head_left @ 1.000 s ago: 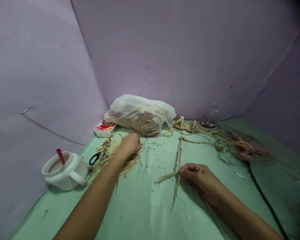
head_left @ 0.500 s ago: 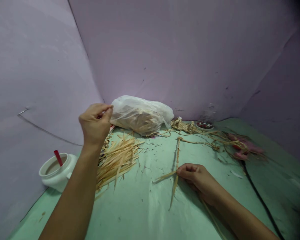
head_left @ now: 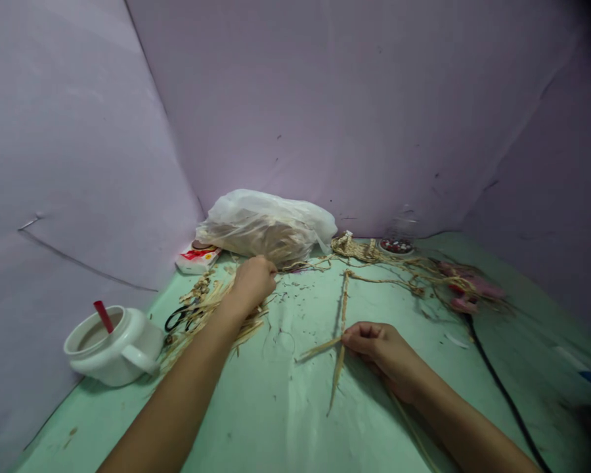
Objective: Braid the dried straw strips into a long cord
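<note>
My right hand (head_left: 385, 353) pinches the lower end of a thin braid (head_left: 344, 305) of straw-coloured fibre. Two loose strips (head_left: 320, 349) fan out below its fingertips, and a longer strand trails under the wrist towards me. My left hand (head_left: 254, 284) is closed above the far end of a pile of flat dry straw strips (head_left: 249, 330), just in front of a white plastic bag (head_left: 270, 213). Its fingertips point away, so whatever they grip is hidden. The left forearm covers part of the pile.
On the left stand a white pot (head_left: 123, 355) with a red stick, black-handled scissors (head_left: 176, 319) and a red-and-white box (head_left: 197, 259). Farther back are a woven piece (head_left: 357, 249), a clear container (head_left: 396, 244) and tangled cords. A black cable (head_left: 502, 387) runs along the right.
My left hand has come down and to the right, from raised beside the bag to the straw pile. My right hand keeps its pinch on the braid. The view has shifted slightly.
</note>
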{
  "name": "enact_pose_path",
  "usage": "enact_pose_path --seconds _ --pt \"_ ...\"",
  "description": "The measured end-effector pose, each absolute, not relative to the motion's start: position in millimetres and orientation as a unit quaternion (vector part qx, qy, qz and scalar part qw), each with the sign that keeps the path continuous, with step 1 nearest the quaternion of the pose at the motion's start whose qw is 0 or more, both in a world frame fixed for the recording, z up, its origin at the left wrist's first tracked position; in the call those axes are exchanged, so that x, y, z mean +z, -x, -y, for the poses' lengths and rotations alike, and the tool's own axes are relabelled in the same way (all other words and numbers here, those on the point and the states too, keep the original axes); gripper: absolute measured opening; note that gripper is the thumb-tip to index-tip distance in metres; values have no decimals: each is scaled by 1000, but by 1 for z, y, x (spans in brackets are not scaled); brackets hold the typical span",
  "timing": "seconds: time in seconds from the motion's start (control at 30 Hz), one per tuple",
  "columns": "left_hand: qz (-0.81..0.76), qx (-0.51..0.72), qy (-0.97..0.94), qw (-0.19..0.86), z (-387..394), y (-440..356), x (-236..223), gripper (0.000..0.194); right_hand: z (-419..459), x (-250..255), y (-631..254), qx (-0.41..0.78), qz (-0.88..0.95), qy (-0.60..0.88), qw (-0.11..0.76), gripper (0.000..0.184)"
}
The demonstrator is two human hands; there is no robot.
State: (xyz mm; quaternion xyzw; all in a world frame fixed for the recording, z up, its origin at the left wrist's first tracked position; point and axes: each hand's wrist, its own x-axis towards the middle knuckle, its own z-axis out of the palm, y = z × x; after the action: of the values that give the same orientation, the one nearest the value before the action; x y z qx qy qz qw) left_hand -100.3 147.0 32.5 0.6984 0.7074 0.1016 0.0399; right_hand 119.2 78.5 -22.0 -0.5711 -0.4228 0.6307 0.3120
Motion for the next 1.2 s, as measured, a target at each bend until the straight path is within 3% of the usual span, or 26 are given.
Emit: enact_pose_path --seconds 0.13,0.67,0.77,0.87,1.03,1.1,1.2 --pt "-682 87 -725 -39 -155 97 11 27 -79 -20 -119 630 424 568 318 15" --pt "-697 -10 -717 -15 -166 95 10 23 -79 -22 -119 630 423 564 325 12" --pt "-682 88 -723 -74 -156 99 38 23 -79 -19 -119 631 420 562 330 11" --pt "-621 281 -712 -168 -131 102 80 22 -79 -17 -119 630 419 566 328 9" --pt "-566 470 -638 -227 -87 105 127 16 -79 -17 -118 628 420 567 328 8" --pt "-554 526 -613 -203 -82 109 131 14 -79 -17 -118 629 420 563 333 8" --pt "-537 620 -570 -54 -84 119 133 10 -79 -18 -118 629 420 563 333 9"
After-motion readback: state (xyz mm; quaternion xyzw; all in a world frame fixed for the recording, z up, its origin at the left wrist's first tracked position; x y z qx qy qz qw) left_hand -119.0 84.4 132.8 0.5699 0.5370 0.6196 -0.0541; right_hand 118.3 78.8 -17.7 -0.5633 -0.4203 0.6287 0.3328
